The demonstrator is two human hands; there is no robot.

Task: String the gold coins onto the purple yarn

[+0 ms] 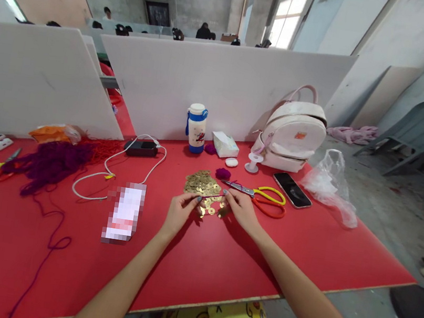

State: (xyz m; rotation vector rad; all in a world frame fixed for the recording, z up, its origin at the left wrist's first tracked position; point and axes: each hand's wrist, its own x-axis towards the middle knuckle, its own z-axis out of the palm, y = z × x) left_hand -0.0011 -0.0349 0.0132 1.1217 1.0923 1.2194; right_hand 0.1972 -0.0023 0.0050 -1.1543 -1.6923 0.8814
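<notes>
Thumb and fingers of my left hand (180, 212) are pinched on one end of a short dark red cord (212, 197). My right hand (242, 214) pinches the other end, so the cord runs nearly level between them. Directly behind and below the cord lies a heap of brass-coloured coins (199, 182) with holes in their middles; a few loose ones lie under my fingers. Scissors (257, 193) with yellow and red handles rest just beyond my right hand, near a small purple yarn ball (223, 174).
On the red table (200, 263) stand a bottle (196, 127), tissue pack (224, 145), spool (253, 162) and pale backpack (293, 134). A phone (292, 189) and plastic bag (331, 185) lie right. Leftward are a blurred-out phone (125, 212), cabled power bank (142, 148) and purple yarn (56, 159).
</notes>
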